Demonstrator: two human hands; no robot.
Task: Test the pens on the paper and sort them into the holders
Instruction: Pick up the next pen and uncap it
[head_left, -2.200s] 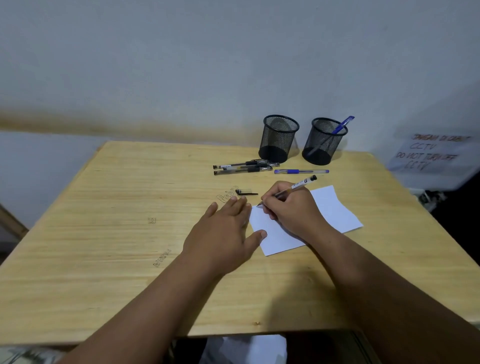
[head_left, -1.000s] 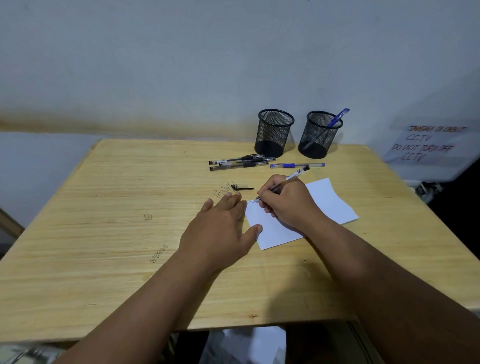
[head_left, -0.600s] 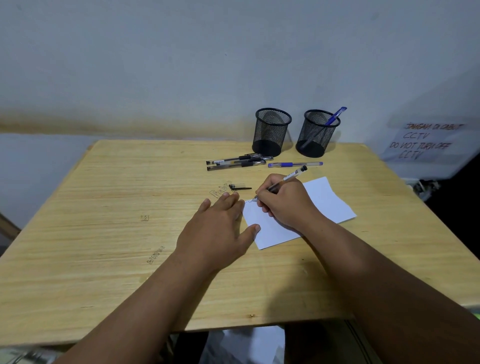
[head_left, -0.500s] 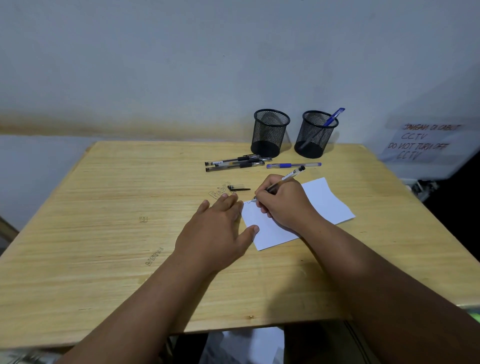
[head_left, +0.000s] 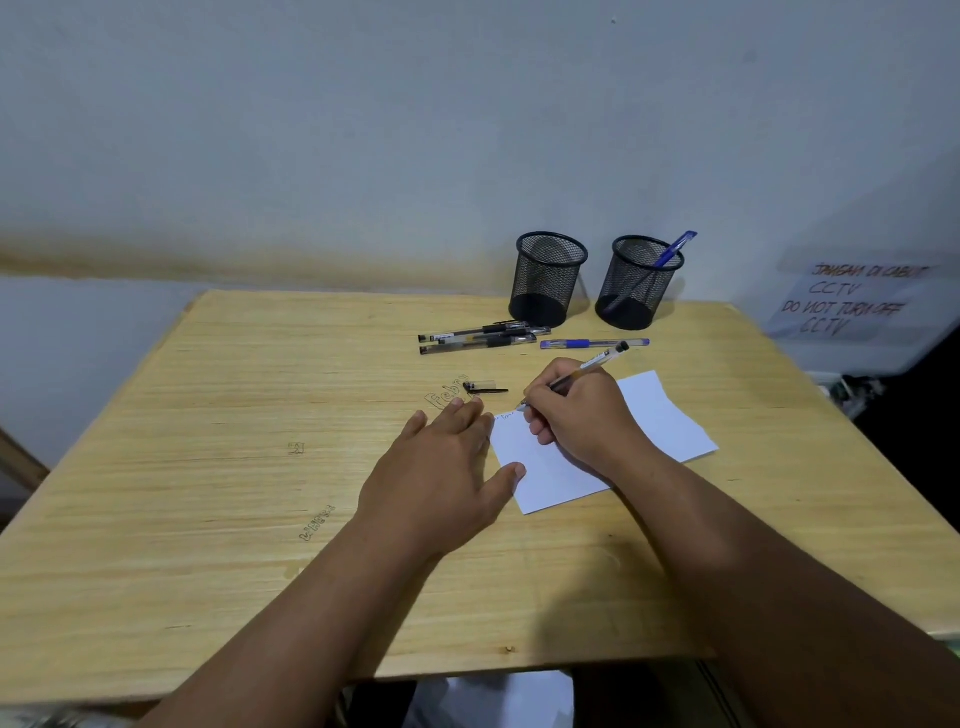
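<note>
My right hand (head_left: 579, 410) grips a clear black-ink pen (head_left: 592, 364) with its tip on the top left corner of the white paper (head_left: 670, 421), where small writing shows. My left hand (head_left: 441, 478) lies flat, fingers spread, on the paper's left edge. The pen's black cap (head_left: 485, 387) lies on the table just beyond my left fingers. Several black pens (head_left: 483, 335) and one blue pen (head_left: 592, 343) lie in front of two black mesh holders. The left holder (head_left: 548, 278) looks empty; the right holder (head_left: 641, 283) contains a blue pen (head_left: 670, 249).
The wooden table (head_left: 208, 467) stands against a pale wall. Letters are drawn on the tabletop near my left hand. A handwritten paper sign (head_left: 852, 301) hangs at the right, past the table's edge.
The pen in my right hand has shifted slightly along the paper's top left corner as it writes. My left hand stays flat on the paper's edge.
</note>
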